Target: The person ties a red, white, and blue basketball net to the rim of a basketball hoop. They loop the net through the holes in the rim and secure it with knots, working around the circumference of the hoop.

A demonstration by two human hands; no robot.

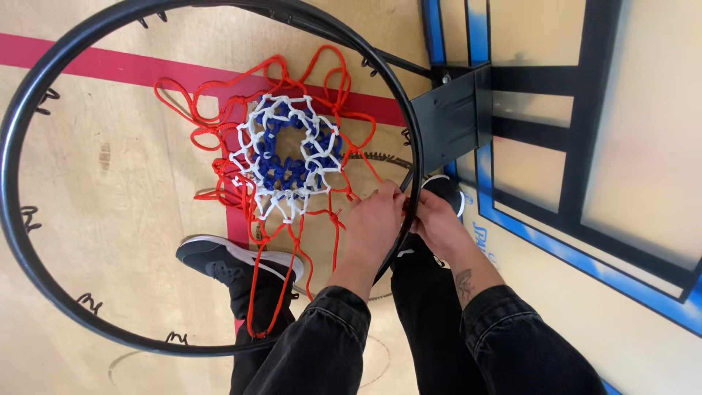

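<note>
Both hands at the round black metal hoop rim (219,344): left hand (374,219) and right hand (437,219) pinch loops of the red, white and blue cord net (285,157) hanging bunched inside it. Cord looks light, floppy, tangle-prone, so grab single loops near the hooks

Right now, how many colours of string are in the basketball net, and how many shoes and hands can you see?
Net string colours: 3 - red, white, blue
Shoes: 2 - left shoe, right shoe
Hands: 2 - left hand, right hand
Total: 7
</note>
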